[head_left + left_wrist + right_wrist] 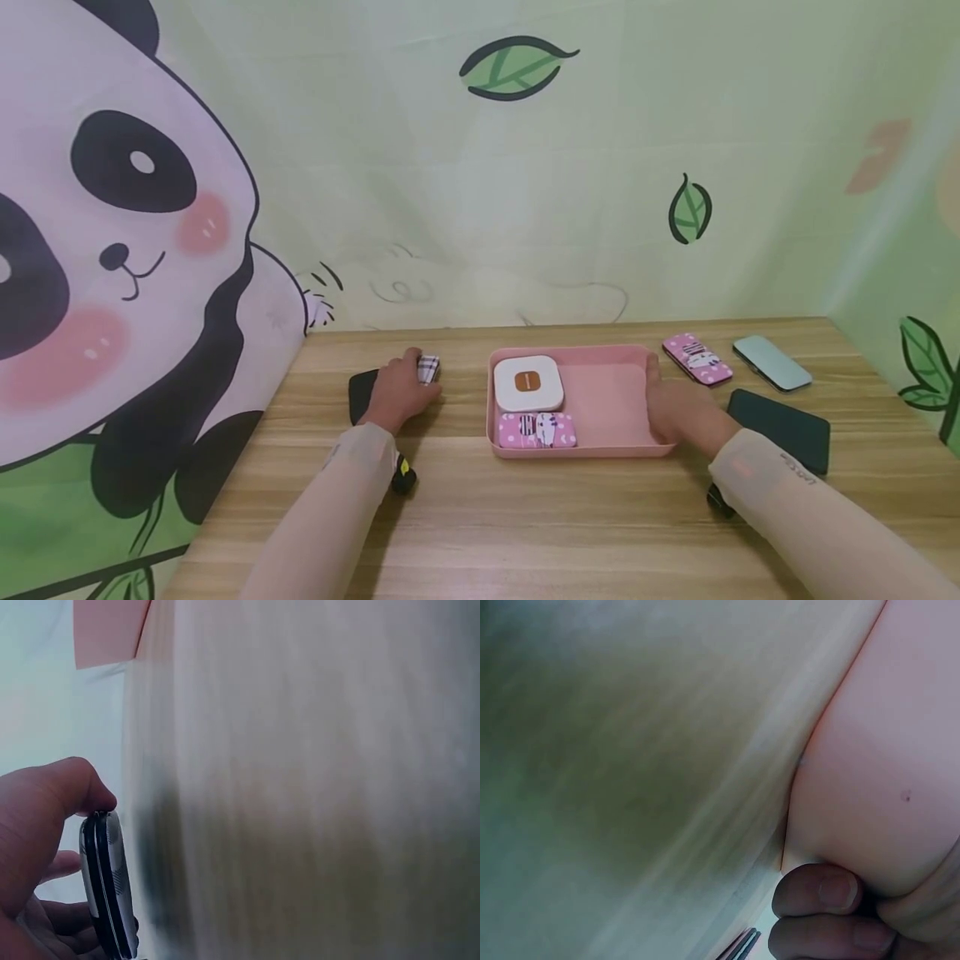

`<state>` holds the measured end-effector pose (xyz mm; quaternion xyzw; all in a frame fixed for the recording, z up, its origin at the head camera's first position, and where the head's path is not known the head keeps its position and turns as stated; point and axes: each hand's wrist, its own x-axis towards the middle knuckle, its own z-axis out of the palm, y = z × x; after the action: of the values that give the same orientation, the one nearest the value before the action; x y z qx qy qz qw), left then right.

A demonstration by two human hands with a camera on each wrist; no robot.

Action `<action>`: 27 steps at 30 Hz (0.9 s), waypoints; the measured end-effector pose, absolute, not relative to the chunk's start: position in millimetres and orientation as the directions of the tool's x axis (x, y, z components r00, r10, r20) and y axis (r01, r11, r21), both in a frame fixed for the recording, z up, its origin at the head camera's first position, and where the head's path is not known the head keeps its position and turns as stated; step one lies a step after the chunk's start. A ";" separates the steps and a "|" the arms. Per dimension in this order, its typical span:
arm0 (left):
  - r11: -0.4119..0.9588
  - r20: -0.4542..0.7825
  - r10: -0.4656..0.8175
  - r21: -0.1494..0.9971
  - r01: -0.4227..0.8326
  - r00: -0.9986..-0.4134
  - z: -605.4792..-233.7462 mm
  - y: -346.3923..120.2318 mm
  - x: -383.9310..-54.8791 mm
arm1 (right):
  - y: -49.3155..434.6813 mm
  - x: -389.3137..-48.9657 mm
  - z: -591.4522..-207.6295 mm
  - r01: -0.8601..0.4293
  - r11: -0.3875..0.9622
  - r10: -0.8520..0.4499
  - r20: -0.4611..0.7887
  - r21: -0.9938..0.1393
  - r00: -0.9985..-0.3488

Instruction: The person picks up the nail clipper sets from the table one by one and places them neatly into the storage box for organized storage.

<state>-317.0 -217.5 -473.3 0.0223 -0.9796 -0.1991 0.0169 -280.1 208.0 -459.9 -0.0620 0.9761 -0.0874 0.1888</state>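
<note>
My left hand pinches a small plaid hinged case between thumb and fingers, left of a pink tray. In the left wrist view the case shows its black-edged side, tilted just above the wooden table. My right hand grips the right wall of the tray, with curled fingers against its outside in the right wrist view. Inside the tray's left half are a white rounded-square box with a brown label and a pink cartoon case in front of it.
Beside the left hand lies a black flat item, partly hidden. Right of the tray are a second pink cartoon case, a pale green case and a dark flat case. A printed cloth backdrop stands behind the table.
</note>
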 end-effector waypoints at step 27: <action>0.908 0.085 0.001 0.417 0.036 -0.996 -434.6 -175.1 -302.2 | 207.4 -280.8 -458.9 -0.094 0.977 -0.158 -0.360 -0.189 -0.919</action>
<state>-302.2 -175.1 -434.6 -0.0096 -0.9760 -0.2138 0.0412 -280.8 207.4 -458.9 -0.0647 0.9760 -0.0842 0.1901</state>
